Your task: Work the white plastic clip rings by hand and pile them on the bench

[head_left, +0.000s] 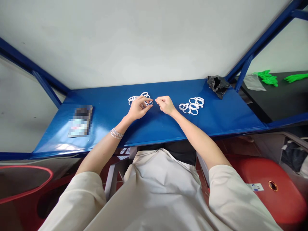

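Close together, hands point(137, 108), white rings point(193, 105), blue table point(163, 127)

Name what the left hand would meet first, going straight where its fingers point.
The left hand would likely meet the right hand first, across a small visible gap; depth is unclear.

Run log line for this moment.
left hand: by left white rings; right hand: curled, apart from right white rings; black bag: blue table, far right corner

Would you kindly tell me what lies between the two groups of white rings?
In the head view, the right hand is between them, over the blue table; the left hand partly covers the left group of rings.
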